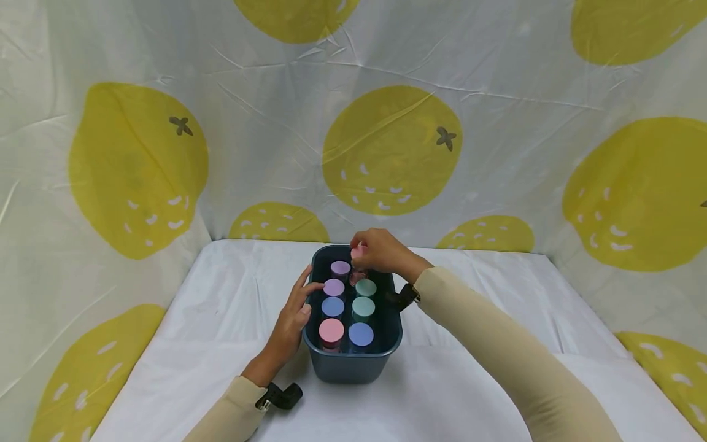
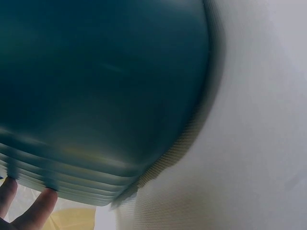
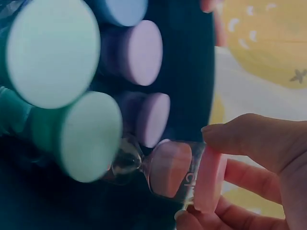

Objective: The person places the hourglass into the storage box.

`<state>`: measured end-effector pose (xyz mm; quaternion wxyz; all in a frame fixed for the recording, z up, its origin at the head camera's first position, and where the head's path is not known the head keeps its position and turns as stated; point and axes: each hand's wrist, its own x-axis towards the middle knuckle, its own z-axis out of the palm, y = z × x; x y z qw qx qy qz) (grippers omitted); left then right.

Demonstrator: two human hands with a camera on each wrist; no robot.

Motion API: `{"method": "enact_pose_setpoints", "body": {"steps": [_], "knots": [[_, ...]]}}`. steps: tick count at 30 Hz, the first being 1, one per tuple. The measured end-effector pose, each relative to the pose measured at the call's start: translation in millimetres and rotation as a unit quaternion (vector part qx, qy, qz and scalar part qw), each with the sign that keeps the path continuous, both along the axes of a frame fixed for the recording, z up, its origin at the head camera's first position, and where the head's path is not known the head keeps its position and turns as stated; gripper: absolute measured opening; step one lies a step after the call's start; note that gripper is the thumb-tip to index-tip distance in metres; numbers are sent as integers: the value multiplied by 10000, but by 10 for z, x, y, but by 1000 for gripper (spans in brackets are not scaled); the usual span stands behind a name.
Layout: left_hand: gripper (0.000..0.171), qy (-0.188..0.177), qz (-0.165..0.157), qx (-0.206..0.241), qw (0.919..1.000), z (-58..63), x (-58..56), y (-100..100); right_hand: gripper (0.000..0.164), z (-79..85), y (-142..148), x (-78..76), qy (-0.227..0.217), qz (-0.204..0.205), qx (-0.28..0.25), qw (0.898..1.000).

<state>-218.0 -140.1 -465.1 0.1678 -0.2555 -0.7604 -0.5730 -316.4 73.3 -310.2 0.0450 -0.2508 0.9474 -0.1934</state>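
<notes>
At the far end of a dark blue-green plastic bin (image 1: 353, 368), my right hand (image 1: 381, 250) pinches a pink-capped sand timer (image 3: 210, 179) by its cap, thumb on one side and fingers on the other. Pink sand shows in the timer's clear glass, which tilts in the right wrist view. My left hand (image 1: 288, 322) rests along the bin's left side, its fingers fairly straight; two fingertips (image 2: 44, 199) touch the outer wall. Inside the bin stand several more capped timers: purple (image 1: 334, 287), blue (image 1: 361, 334), green (image 1: 363, 306) and pink (image 1: 331, 330).
The bin stands on a table covered with a white cloth (image 1: 469, 380). Behind and at the sides hangs a pale curtain (image 1: 265, 123) printed with yellow lemons. Each wrist wears a black strapped camera (image 1: 284, 396).
</notes>
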Motion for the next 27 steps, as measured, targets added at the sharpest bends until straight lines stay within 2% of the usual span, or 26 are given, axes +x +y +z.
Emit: {"method": "enact_pose_setpoints", "body": {"steps": [11, 18, 27], "knots": [[45, 29, 2, -16, 10000, 1, 3, -4, 35, -172, -59, 8, -166, 164, 420, 9988], [44, 89, 19, -1, 10000, -7, 4, -6, 27, -230, -119, 6, -271, 120, 741, 9968], [45, 92, 54, -62, 9999, -9, -8, -6, 25, -274, -120, -19, -279, -43, 958, 9950]]}}
